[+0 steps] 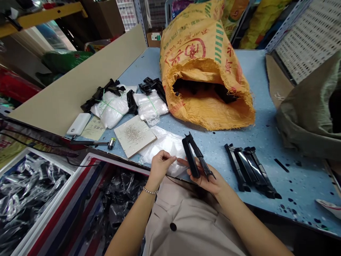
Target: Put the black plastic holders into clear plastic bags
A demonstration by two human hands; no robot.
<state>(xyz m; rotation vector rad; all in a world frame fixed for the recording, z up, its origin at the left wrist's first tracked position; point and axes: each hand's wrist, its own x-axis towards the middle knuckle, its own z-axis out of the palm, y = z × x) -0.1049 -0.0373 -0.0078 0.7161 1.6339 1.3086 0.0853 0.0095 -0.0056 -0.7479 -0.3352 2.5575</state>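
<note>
My right hand (210, 179) holds a pair of long black plastic parts (195, 156), which stand upright and slightly apart between thumb and fingers. My left hand (162, 164) is closed in a pinch just left of them, in front of a stack of clear plastic bags (170, 147); what its fingertips hold, if anything, I cannot make out. To the right, several similar black plastic parts (252, 170) lie side by side on the blue table (213, 142). A square board (134, 136) with brown specks lies left of the bags.
A big orange woven sack (210, 117) gapes towards me, with dark contents. Behind the board are bundled clear bags (113, 106) and more black parts (102, 93). A white power bank (79, 123) sits at left. Bins of black wrapped pieces (34, 181) stand below; a grey-green sack (309, 110) is at right.
</note>
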